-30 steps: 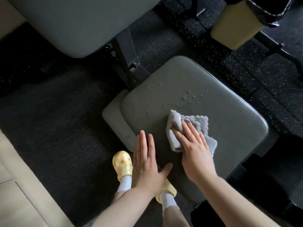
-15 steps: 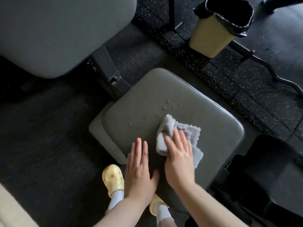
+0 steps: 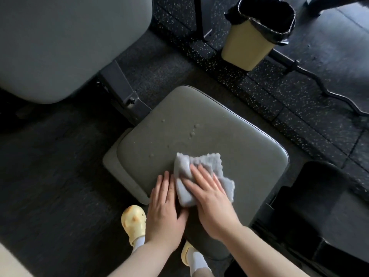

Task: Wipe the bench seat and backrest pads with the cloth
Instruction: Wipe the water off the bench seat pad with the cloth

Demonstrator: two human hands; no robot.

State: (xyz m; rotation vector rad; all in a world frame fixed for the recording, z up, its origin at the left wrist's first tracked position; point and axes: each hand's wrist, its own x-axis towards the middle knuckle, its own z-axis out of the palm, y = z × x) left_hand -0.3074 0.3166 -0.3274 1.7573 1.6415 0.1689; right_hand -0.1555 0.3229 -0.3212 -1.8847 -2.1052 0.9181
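Note:
The grey seat pad (image 3: pixel 235 148) lies below me, with water droplets (image 3: pixel 192 133) on its far half. A crumpled light grey cloth (image 3: pixel 199 168) sits on the near half of the pad. My right hand (image 3: pixel 209 194) presses flat on the cloth with straight fingers. My left hand (image 3: pixel 164 206) rests flat on the pad's near left corner, its fingers touching the cloth's left edge. The grey backrest pad (image 3: pixel 60 41) fills the upper left, joined to the seat by a dark metal bracket (image 3: pixel 123 90).
A beige bin with a black liner (image 3: pixel 253 35) stands on the speckled rubber floor beyond the seat. A curved dark bar (image 3: pixel 327 90) lies on the floor at right. Black equipment (image 3: pixel 319 216) sits at lower right. My yellow clogs (image 3: pixel 133 222) stand under the seat's near edge.
My right hand has pushed the cloth left, closer to my left hand, which now touches it. The view has shifted, so the seat sits lower and the bin shows fully.

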